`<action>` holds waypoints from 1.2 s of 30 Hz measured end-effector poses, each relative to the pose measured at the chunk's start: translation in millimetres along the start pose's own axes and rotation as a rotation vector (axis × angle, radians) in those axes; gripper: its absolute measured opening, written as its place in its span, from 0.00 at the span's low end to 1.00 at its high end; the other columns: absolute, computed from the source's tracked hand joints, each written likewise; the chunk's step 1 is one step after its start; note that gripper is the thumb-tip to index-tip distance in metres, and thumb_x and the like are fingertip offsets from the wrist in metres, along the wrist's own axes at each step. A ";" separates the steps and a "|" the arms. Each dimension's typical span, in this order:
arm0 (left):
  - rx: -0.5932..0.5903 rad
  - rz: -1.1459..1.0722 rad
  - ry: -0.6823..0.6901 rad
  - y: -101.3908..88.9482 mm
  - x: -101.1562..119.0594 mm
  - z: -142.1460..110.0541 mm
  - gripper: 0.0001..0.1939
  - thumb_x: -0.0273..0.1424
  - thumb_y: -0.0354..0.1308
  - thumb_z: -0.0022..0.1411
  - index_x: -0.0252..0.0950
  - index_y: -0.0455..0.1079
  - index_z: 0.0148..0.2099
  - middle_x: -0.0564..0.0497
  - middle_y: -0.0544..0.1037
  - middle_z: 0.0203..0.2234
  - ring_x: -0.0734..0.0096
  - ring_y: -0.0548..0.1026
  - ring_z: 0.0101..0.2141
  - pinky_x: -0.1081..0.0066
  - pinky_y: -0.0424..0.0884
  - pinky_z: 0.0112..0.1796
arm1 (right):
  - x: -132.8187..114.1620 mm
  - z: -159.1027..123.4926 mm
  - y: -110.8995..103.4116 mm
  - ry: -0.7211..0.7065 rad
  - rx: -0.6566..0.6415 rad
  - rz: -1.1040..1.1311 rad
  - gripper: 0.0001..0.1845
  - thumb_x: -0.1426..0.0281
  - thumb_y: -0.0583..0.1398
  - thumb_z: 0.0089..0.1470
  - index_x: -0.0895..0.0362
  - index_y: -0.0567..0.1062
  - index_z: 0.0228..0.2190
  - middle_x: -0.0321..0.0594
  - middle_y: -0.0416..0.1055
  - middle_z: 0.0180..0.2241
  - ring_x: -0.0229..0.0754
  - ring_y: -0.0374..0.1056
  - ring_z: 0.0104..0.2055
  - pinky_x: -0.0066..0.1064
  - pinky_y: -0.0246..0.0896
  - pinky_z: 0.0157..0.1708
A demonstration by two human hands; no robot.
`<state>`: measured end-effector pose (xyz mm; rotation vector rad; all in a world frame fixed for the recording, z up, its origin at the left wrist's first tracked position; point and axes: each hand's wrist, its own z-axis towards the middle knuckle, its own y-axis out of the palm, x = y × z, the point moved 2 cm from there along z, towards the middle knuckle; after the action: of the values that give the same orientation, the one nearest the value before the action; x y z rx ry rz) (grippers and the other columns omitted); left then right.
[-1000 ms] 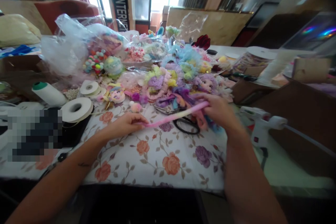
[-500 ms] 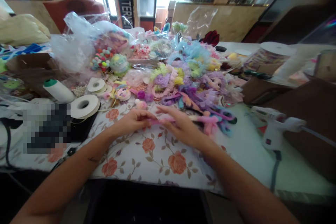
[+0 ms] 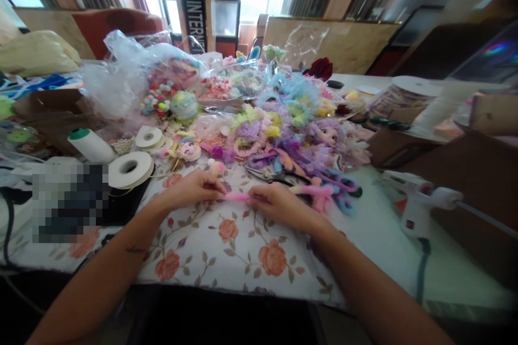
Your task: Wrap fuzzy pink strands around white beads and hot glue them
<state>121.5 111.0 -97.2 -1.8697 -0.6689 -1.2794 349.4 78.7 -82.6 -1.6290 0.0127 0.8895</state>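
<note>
A fuzzy pink pipe cleaner is stretched level between my two hands, just above the flowered cloth. My left hand pinches its left end between thumb and fingers. On the other side, my right hand is closed on the strand, and what lies inside the palm is hidden. Behind my right hand lie scissors with dark handles, partly covered. Several multicoloured pipe cleaners lie to the right of that hand. A small pale pom-pom piece rests just beyond my left hand.
A white glue gun stands at the right beside a brown cardboard box. Ribbon spools and a thread cone are at the left. Across the back runs a heap of tulle, pom-poms and plastic bags, with a doll head.
My hands have drawn apart, and the pink pipe cleaner now shows stretched between them. My right fingers, extended before, have closed on it. The view has tilted up slightly.
</note>
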 end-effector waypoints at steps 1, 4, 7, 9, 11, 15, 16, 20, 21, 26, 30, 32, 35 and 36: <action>0.005 0.051 -0.018 -6.1 -0.4 -1.5 0.08 0.33 0.64 0.52 0.35 0.79 0.34 0.52 0.76 0.20 0.75 0.68 0.19 0.75 0.63 0.22 | 0.3 -0.2 -2.0 0.021 -0.007 -0.002 0.09 0.70 0.59 0.60 0.56 0.73 0.27 0.32 0.67 0.22 0.36 0.61 0.25 0.26 0.49 0.25; 0.137 0.230 -0.055 -25.3 -0.5 -4.5 0.08 0.34 0.62 0.53 0.35 0.79 0.33 0.53 0.75 0.19 0.73 0.70 0.20 0.74 0.65 0.23 | 0.5 -0.7 -5.4 0.061 -0.039 -0.065 0.11 0.67 0.58 0.62 0.56 0.71 0.27 0.34 0.68 0.23 0.36 0.62 0.25 0.27 0.48 0.26; 0.497 0.426 -0.024 -39.9 0.5 -3.4 0.13 0.38 0.59 0.56 0.35 0.78 0.37 0.51 0.77 0.22 0.67 0.74 0.25 0.69 0.71 0.28 | -0.3 -1.5 -4.2 0.060 -0.059 -0.124 0.12 0.65 0.57 0.63 0.56 0.71 0.28 0.35 0.69 0.24 0.37 0.63 0.25 0.27 0.48 0.26; 0.676 0.575 0.094 -41.3 0.8 0.3 0.15 0.35 0.56 0.59 0.35 0.77 0.45 0.47 0.80 0.31 0.61 0.77 0.33 0.64 0.74 0.38 | -0.6 -2.4 -1.9 0.053 -0.034 -0.135 0.09 0.65 0.57 0.64 0.56 0.72 0.34 0.36 0.72 0.26 0.38 0.65 0.27 0.27 0.49 0.26; 0.703 0.716 0.248 -36.0 -0.7 7.2 0.18 0.29 0.53 0.60 0.35 0.76 0.50 0.43 0.80 0.44 0.56 0.76 0.45 0.59 0.71 0.48 | -0.7 -3.0 0.3 0.030 0.025 -0.177 0.09 0.64 0.57 0.63 0.56 0.73 0.40 0.39 0.74 0.29 0.41 0.68 0.29 0.29 0.53 0.28; 0.586 0.860 0.360 -22.6 -8.0 22.6 0.20 0.24 0.48 0.62 0.34 0.75 0.52 0.41 0.78 0.49 0.55 0.73 0.50 0.57 0.68 0.52 | -1.4 -1.9 3.0 -0.096 0.234 -0.368 0.10 0.66 0.59 0.61 0.60 0.76 0.39 0.48 0.75 0.34 0.50 0.69 0.38 0.36 0.60 0.38; 0.566 0.876 0.355 -20.7 -9.6 25.5 0.20 0.24 0.48 0.62 0.34 0.75 0.52 0.41 0.78 0.48 0.55 0.74 0.49 0.57 0.69 0.52 | -1.5 -1.4 3.7 -0.134 0.287 -0.390 0.09 0.67 0.59 0.61 0.61 0.76 0.36 0.49 0.74 0.34 0.51 0.69 0.39 0.37 0.61 0.40; 0.552 0.888 0.322 -20.9 -13.4 29.7 0.18 0.24 0.50 0.61 0.33 0.76 0.49 0.41 0.79 0.44 0.55 0.75 0.45 0.58 0.70 0.49 | 0.4 -0.5 5.8 -0.206 0.440 -0.361 0.10 0.71 0.56 0.62 0.60 0.76 0.32 0.47 0.75 0.32 0.49 0.69 0.39 0.36 0.62 0.41; 0.568 0.880 0.316 -22.8 -13.6 28.5 0.17 0.25 0.51 0.61 0.33 0.77 0.48 0.41 0.79 0.43 0.55 0.75 0.44 0.58 0.70 0.48 | 2.1 -0.7 5.2 -0.184 0.471 -0.359 0.10 0.72 0.55 0.62 0.59 0.76 0.33 0.47 0.75 0.32 0.48 0.69 0.38 0.35 0.61 0.40; 0.871 0.759 0.367 -34.3 -5.1 10.3 0.17 0.28 0.55 0.61 0.34 0.74 0.51 0.43 0.77 0.42 0.59 0.76 0.39 0.60 0.72 0.45 | 24.1 -2.4 -14.3 0.133 0.571 -0.480 0.07 0.71 0.58 0.58 0.58 0.77 0.33 0.46 0.76 0.30 0.48 0.70 0.34 0.34 0.57 0.33; 1.017 0.474 0.556 -21.0 10.5 -4.8 0.14 0.36 0.58 0.63 0.37 0.74 0.50 0.47 0.76 0.43 0.69 0.75 0.35 0.69 0.75 0.38 | 44.6 -4.0 -38.4 0.272 0.428 -0.409 0.05 0.70 0.61 0.55 0.58 0.78 0.31 0.46 0.77 0.31 0.48 0.71 0.34 0.33 0.56 0.33; 0.867 0.351 0.623 -4.2 17.9 -6.6 0.13 0.38 0.60 0.63 0.37 0.75 0.46 0.46 0.77 0.42 0.68 0.76 0.37 0.70 0.75 0.37 | 50.9 -6.4 -47.8 0.317 0.368 -0.320 0.06 0.71 0.61 0.55 0.58 0.78 0.28 0.43 0.77 0.29 0.46 0.71 0.32 0.32 0.56 0.32; 0.440 0.209 0.557 24.2 23.1 -4.1 0.12 0.38 0.59 0.64 0.37 0.76 0.44 0.45 0.79 0.41 0.66 0.77 0.41 0.68 0.74 0.42 | 56.6 -11.0 -56.1 0.390 0.301 -0.235 0.07 0.69 0.62 0.53 0.57 0.77 0.25 0.40 0.76 0.26 0.44 0.70 0.30 0.30 0.55 0.28; 0.300 0.162 0.525 32.2 23.0 -3.5 0.12 0.38 0.59 0.64 0.38 0.76 0.44 0.45 0.80 0.42 0.65 0.77 0.43 0.67 0.73 0.45 | 57.9 -12.2 -57.6 0.397 0.275 -0.205 0.07 0.69 0.62 0.52 0.57 0.77 0.25 0.40 0.76 0.25 0.44 0.71 0.30 0.30 0.55 0.28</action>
<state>152.5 89.7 -84.5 -1.2446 -0.3903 -1.3973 423.7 110.8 -66.1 -1.4914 0.2301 0.3797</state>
